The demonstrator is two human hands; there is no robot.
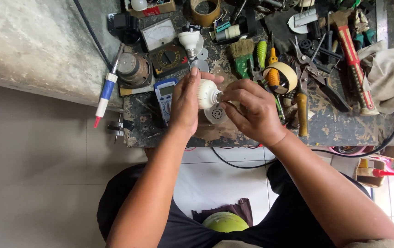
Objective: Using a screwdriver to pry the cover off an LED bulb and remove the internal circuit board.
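My left hand [184,102] grips a white ribbed lamp-bulb housing [205,93], held on its side over the front of the workbench. The fingertips of my right hand [248,109] pinch the metal screw base [218,96] at the housing's right end. Under the hands lies a round white perforated disc [215,114]. Just left of my left hand sits a blue digital multimeter [164,95].
The worn workbench [334,124] is crowded: an analog meter [162,46], another bulb base [190,41], a tape roll [285,76], brush [242,57], screwdrivers, pliers, a red-handled hammer [354,55], a rag [387,76]. A soldering tool [106,89] hangs off the left. A black cable [367,151] runs below.
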